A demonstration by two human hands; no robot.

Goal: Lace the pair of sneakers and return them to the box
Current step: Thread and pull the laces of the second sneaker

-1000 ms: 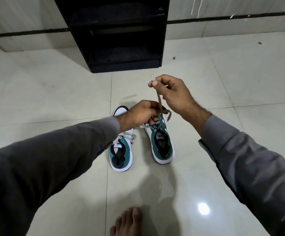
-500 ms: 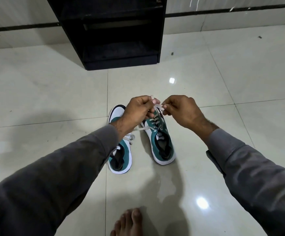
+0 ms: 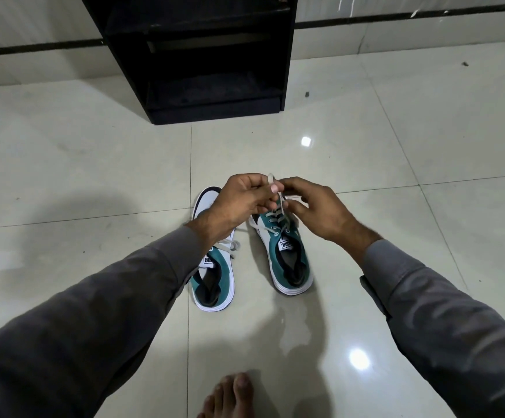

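Both sneakers lie on the tiled floor [image 3: 94, 176], long axes running away from the person, toes far, heels near. The left hand [image 3: 242, 200] pinches the lace [image 3: 279, 203] tip above the right sneaker [image 3: 287, 260]; the right hand [image 3: 317, 209] pinches the lace just beside it. The left sneaker [image 3: 215, 282] lies under the left wrist.

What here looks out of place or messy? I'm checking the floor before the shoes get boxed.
A wet-looking smear marks the glossy tile just behind the right sneaker. The left sneaker lies with a loose lace end bunched on top. No shoe box is in view.
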